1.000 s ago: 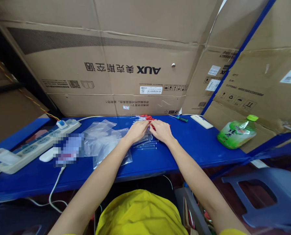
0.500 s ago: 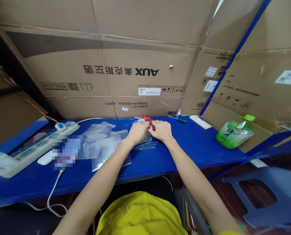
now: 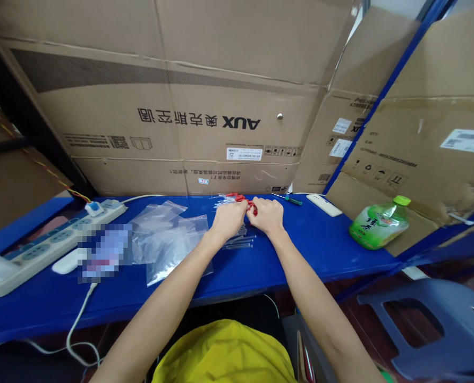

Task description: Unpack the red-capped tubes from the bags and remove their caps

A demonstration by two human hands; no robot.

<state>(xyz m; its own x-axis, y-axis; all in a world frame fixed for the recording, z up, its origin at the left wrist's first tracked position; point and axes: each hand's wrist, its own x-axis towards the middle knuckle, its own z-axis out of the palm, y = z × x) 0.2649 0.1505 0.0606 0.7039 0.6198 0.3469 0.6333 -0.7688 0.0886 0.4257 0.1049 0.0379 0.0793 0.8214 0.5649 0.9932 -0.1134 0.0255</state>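
My left hand [image 3: 229, 217] and my right hand [image 3: 268, 214] meet over the middle of the table, fingers curled and thumbs close together. Small red pieces [image 3: 254, 210] show at my right fingertips, in the gap between the hands. What my left fingers pinch is hidden behind the hand. Further red pieces [image 3: 236, 197] lie just beyond my left hand, beside thin pale rods. Below the hands, several long, thin metal screws or pins [image 3: 239, 243] lie in a loose pile, partly covered by the left hand.
Clear zip bags [image 3: 169, 242] spread left of my forearm on the blue table [image 3: 312, 250]. A power strip [image 3: 57, 239], a blurred packet [image 3: 108, 250] and a white cable lie farther left. A green screwdriver [image 3: 293, 200], a white phone-like slab [image 3: 324, 205] and a green-labelled bottle [image 3: 378, 223] sit right. Cardboard walls rise behind.
The view has tilted slightly, so the table sits a little lower. Both hands stay together over the pile, with small finger movements around the red pieces.
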